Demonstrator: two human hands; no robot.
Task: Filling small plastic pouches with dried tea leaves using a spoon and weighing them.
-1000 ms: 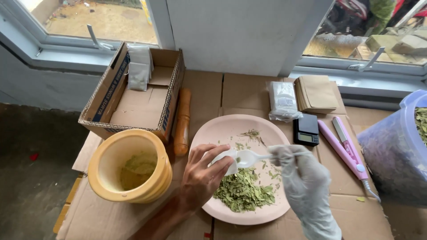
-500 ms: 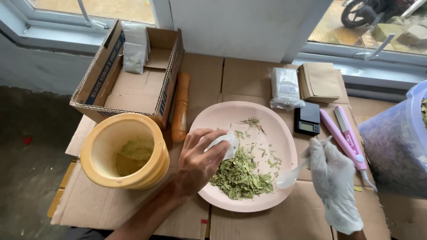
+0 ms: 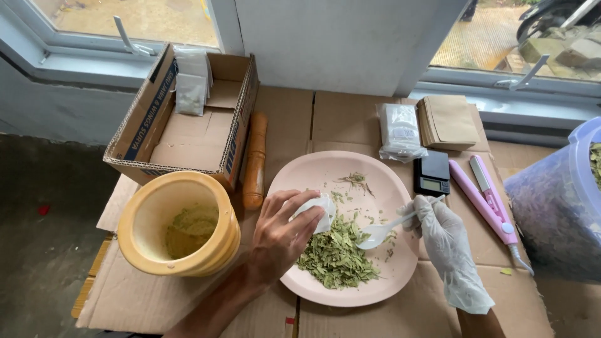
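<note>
Your cardboard-covered desk (image 3: 188,294) sits under windows. Your left hand (image 3: 282,235) pinches a small white bag (image 3: 316,209) over the pink plate (image 3: 325,169); at 3 o'clock, your gloved right hand (image 3: 447,241) grips a white spoon (image 3: 385,230).

The bare left hand (image 3: 282,235) pinches with curled fingers over the pink plate's (image 3: 325,168) left side; the gloved right hand (image 3: 446,241) grips at its right edge.

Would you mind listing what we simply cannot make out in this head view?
- White sachet: mostly covered by the left hand; whether it is open or filled is unclear.
- Spoon handle: hidden inside the gloved right hand.
- Blue tub: cut off by the right edge.
- Mortar contents: dim green mass, too indistinct to tell.
- Scale display: too small.
</note>
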